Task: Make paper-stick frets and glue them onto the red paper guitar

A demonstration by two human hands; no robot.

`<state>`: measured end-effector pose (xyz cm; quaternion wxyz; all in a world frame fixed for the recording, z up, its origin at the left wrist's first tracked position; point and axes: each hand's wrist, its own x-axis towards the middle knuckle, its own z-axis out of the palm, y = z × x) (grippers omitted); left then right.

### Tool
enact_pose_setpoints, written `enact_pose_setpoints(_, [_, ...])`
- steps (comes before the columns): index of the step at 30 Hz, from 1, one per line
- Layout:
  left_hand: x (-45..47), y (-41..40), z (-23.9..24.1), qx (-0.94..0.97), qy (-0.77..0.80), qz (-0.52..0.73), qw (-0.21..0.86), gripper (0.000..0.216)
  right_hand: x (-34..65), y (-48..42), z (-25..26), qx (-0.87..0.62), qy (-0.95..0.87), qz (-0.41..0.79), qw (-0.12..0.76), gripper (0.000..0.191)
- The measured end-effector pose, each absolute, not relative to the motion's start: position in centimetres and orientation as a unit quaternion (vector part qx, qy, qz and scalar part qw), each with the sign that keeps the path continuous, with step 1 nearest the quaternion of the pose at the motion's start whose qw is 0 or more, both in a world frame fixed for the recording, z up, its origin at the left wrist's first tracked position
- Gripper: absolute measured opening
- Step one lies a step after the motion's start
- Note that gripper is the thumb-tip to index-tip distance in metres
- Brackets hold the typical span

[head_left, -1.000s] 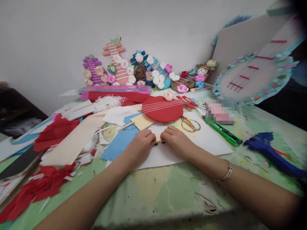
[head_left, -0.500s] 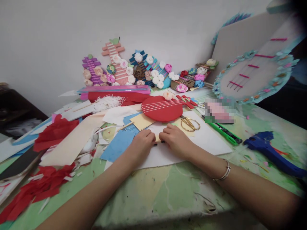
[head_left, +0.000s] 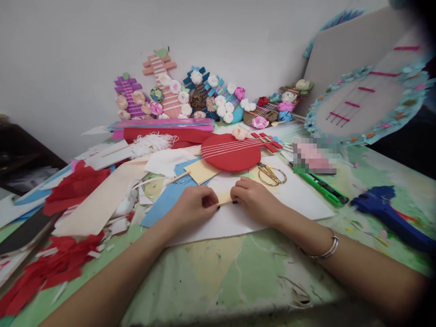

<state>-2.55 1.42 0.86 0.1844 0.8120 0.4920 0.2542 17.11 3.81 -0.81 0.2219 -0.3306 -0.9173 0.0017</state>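
Note:
Between my two hands stretches a small strip of pale yellow paper (head_left: 224,197), just over a white board (head_left: 293,200). The left end is pinched by my left hand (head_left: 195,202), thumb against fingertips. My right hand (head_left: 254,200) grips the other end, its fingers curled over and partly hiding it. Beyond the hands lies a red lute-shaped craft piece (head_left: 231,154) with white strings. Gold-handled scissors (head_left: 272,175) rest beside it on the right. A yellow paper piece (head_left: 200,171) and a blue sheet (head_left: 163,204) lie near my left hand.
Red crepe paper (head_left: 75,186) and scraps crowd the left side. On the right are a green utility knife (head_left: 323,188) and a blue glue gun (head_left: 391,215). Decorated craft instruments (head_left: 163,91) lean along the wall; a larger flowered one (head_left: 357,109) stands at right.
My hands have moved slightly apart, so more of the yellow paper strip shows between them. My left hand's thumb and fingers now form a rounder pinch. The view has shifted a little.

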Motion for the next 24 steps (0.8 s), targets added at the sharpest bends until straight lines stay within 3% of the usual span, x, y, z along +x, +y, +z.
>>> enact_pose_setpoints(4, [-2.2,1.3,0.4,0.815,0.473,0.284,0.178,0.009,16.7,3.5,-0.6,-0.294,-0.918,0.029,0.266,0.012])
enact_pose_setpoints(9, [-1.6,1.0,0.4,0.815,0.447,0.344,0.130,0.007,16.4,3.3,-1.0,-0.269,-0.899,0.061,0.341,0.015])
enact_pose_setpoints(14, [-1.7,1.1,0.7,0.790,0.460,0.365,0.178,0.004,16.6,3.2,-1.0,-0.312,-0.849,0.131,0.406,0.009])
enact_pose_setpoints(24, [-2.2,1.2,0.5,0.763,0.462,0.387,0.234,0.006,16.6,3.1,-0.7,-0.343,-0.787,0.302,0.415,0.009])
